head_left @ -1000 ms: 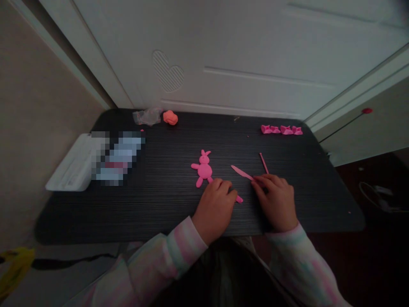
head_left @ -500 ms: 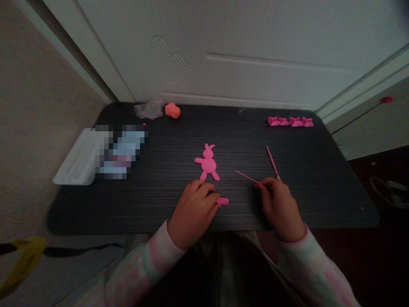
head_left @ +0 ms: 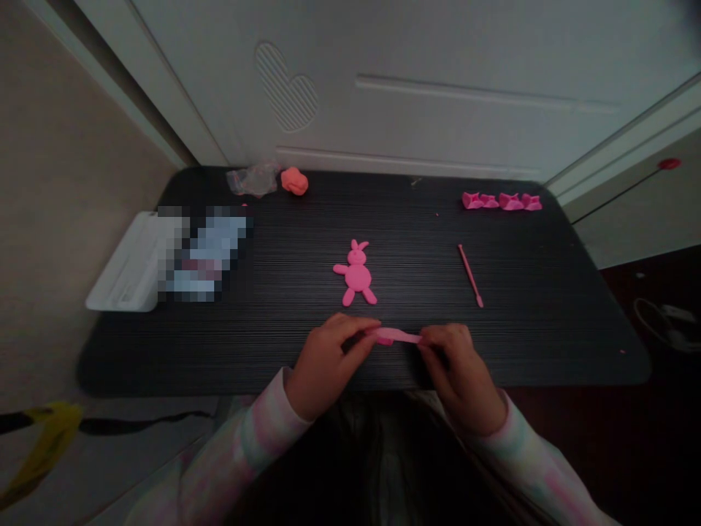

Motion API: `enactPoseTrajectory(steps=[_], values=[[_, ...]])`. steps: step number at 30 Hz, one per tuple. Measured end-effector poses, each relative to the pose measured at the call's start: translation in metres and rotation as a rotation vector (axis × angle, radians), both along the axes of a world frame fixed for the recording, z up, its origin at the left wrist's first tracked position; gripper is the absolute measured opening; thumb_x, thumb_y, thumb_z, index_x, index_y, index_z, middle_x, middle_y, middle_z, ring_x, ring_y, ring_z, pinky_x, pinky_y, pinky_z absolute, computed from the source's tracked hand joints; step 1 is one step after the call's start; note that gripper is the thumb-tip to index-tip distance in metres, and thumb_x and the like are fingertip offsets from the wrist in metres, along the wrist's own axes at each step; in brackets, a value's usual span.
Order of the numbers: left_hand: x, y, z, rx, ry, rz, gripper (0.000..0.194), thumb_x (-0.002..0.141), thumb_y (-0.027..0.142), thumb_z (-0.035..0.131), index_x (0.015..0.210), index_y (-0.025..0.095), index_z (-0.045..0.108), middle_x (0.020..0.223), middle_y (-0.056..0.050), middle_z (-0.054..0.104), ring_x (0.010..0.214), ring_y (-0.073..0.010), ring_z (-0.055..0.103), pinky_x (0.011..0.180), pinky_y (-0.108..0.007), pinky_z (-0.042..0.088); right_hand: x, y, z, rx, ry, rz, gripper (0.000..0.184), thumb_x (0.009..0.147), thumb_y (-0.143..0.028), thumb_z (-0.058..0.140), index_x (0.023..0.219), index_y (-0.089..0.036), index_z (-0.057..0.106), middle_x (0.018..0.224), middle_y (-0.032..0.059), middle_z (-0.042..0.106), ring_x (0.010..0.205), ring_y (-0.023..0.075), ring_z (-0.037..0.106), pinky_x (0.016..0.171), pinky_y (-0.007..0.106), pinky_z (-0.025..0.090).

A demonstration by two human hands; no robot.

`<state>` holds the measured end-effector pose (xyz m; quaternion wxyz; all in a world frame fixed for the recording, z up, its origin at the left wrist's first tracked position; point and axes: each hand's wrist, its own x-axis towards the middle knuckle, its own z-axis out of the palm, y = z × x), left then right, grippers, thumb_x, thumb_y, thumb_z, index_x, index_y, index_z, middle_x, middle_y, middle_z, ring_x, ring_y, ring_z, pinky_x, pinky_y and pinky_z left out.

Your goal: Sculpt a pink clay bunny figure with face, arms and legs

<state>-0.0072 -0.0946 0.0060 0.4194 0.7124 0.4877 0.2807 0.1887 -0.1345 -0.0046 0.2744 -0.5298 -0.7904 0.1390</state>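
My left hand [head_left: 324, 365] pinches a small lump of pink clay [head_left: 385, 341] near the table's front edge. In the fingers of my right hand [head_left: 464, 380] is a thin, flat pink modelling tool [head_left: 406, 336], whose blade lies across the clay and reaches toward my left fingertips. Just beyond my hands a flat pink clay rabbit [head_left: 358, 277] lies on the table, with two ears, a round body, two legs and an arm on its left side. A second slim pink modelling tool [head_left: 471, 276] rests to the right of the rabbit.
The dark ribbed table [head_left: 263, 351] stands against a white door [head_left: 438, 44]. Along its back are a clear plastic wrapper [head_left: 255, 180], an orange clay lump [head_left: 294, 181] and several pink folded pieces [head_left: 509, 201]. At left lie a white tray [head_left: 123, 270] and a blurred-out item [head_left: 211, 252].
My right hand has moved left, bringing its tool from above the bare table onto the pink clay. It has moved off the second tool, which now lies fully in view.
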Motion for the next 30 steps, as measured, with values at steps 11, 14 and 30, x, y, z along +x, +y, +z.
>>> enactPoseTrajectory(steps=[11, 14, 30], values=[[0.0076, 0.0038, -0.0019, 0.043, 0.074, 0.014, 0.008, 0.076, 0.019, 0.054, 0.076, 0.018, 0.062, 0.072, 0.002, 0.064, 0.070, -0.0110, 0.057, 0.066, -0.024, 0.044, 0.0017, -0.0004, 0.0009, 0.036, -0.091, 0.034, 0.013, 0.081, -0.016, 0.050, 0.093, -0.018, 0.055, 0.081, 0.0033, 0.065, 0.073, 0.0141, 0.055, 0.068, 0.030, 0.037], [0.0088, 0.0040, 0.0010, 0.063, 0.102, -0.018, 0.008, 0.076, 0.019, 0.054, 0.074, 0.018, 0.062, 0.071, 0.002, 0.063, 0.073, -0.0115, 0.055, 0.069, -0.025, 0.043, 0.0020, -0.0011, 0.0037, 0.021, -0.093, 0.009, 0.010, 0.080, -0.018, 0.053, 0.089, -0.018, 0.058, 0.081, 0.0028, 0.066, 0.076, 0.0156, 0.054, 0.070, 0.031, 0.038], [-0.0003, 0.0036, -0.0053, 0.241, 0.150, -0.084, 0.015, 0.079, 0.013, 0.048, 0.084, 0.015, 0.061, 0.081, -0.002, 0.063, 0.080, -0.0142, 0.052, 0.074, -0.029, 0.044, 0.0017, -0.0031, 0.0028, -0.059, -0.156, 0.026, 0.022, 0.083, -0.017, 0.047, 0.099, -0.023, 0.060, 0.084, 0.0027, 0.063, 0.072, 0.0154, 0.048, 0.064, 0.031, 0.034]])
